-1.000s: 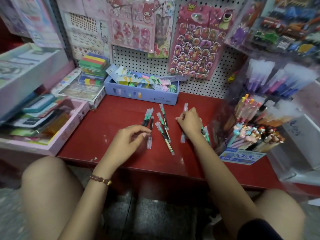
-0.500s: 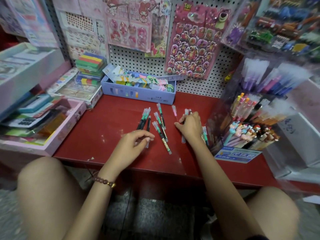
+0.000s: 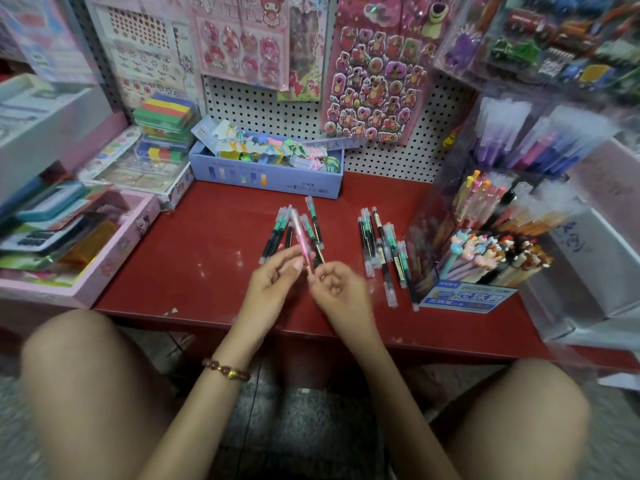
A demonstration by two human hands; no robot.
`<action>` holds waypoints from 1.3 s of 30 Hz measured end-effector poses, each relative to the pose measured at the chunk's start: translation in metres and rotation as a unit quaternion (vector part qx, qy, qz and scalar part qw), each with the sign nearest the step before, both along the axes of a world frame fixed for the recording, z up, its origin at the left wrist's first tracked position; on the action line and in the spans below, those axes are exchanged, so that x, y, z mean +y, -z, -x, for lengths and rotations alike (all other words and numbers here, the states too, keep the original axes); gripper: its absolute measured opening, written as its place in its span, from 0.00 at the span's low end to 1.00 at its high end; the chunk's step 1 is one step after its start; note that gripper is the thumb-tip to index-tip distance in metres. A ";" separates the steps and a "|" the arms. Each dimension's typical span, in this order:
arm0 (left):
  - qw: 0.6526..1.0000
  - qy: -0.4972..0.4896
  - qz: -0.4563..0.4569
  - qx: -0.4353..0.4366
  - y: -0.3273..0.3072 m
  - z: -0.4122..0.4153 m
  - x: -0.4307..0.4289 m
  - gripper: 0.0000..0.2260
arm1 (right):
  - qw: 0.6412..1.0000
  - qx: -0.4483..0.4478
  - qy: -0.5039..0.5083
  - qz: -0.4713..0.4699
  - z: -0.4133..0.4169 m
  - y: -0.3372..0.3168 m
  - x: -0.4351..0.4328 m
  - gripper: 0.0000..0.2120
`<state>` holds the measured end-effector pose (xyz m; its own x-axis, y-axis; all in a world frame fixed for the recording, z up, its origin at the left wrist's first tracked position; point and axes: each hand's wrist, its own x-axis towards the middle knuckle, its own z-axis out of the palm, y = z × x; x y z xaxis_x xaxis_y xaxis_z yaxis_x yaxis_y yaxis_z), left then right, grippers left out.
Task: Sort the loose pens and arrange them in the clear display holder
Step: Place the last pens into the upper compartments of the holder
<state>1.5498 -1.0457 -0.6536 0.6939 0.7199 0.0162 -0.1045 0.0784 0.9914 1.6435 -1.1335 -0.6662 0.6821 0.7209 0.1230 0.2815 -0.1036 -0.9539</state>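
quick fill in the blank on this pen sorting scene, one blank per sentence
The left hand and right hand together hold one slim translucent pen coloured ___.
The loose green-and-black pens lie on a tabletop painted ___.
The beaded bracelet sits on the ___ wrist.
The clear plastic display holder stands at the tabletop's ___ side.
Missing: pink; red; left; right

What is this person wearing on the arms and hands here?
Both forearms are bare, with no sleeves in view. The left hand and right hand have no gloves, and no rings show. The left wrist carries a bracelet of round, dark reddish beads with one gold-coloured bead. The right wrist has nothing on it.
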 end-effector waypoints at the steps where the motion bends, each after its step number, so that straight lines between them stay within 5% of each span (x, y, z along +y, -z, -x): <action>1: 1.000 0.005 0.014 -0.004 0.000 -0.001 -0.003 0.12 | 1.000 -0.002 -0.007 0.006 0.006 0.005 -0.003 0.08; 5: 0.999 -0.006 0.033 -0.025 -0.002 -0.001 -0.012 0.10 | 0.999 -0.004 -0.019 0.026 0.012 0.012 -0.015 0.03; 7: 0.998 -0.027 0.038 -0.034 -0.002 -0.001 -0.012 0.09 | 0.990 -0.124 0.037 0.060 0.001 0.013 -0.020 0.06; 10: 0.998 -0.044 0.031 -0.033 -0.002 0.000 -0.006 0.08 | 0.921 -0.301 0.139 0.206 -0.024 0.014 -0.027 0.19; 14: 0.998 -0.042 0.029 -0.033 -0.003 0.000 -0.004 0.09 | 0.893 -0.272 0.046 0.356 -0.048 0.017 -0.022 0.30; 19: 0.998 -0.034 0.032 -0.036 -0.005 -0.003 -0.005 0.08 | 0.889 -0.290 -0.034 0.353 -0.058 0.014 -0.016 0.29; 21: 0.999 -0.024 0.028 -0.036 -0.010 -0.007 -0.007 0.08 | 0.914 -0.265 -0.040 0.304 -0.060 0.010 -0.019 0.26; 25: 0.999 0.020 -0.030 -0.039 -0.034 -0.021 -0.011 0.10 | 0.962 -0.265 0.055 0.043 -0.056 -0.024 -0.037 0.15; 28: 0.982 0.099 -0.160 -0.034 -0.064 -0.039 -0.016 0.10 | 0.986 -0.131 0.053 -0.087 -0.055 -0.071 -0.052 0.12; 32: 0.940 0.186 -0.275 -0.080 -0.113 -0.072 -0.038 0.12 | 0.976 -0.157 0.051 -0.145 -0.063 -0.124 -0.066 0.05; 39: 0.914 0.172 -0.355 -0.095 -0.139 -0.117 -0.056 0.11 | 0.932 -0.178 0.173 -0.263 -0.106 -0.173 -0.105 0.09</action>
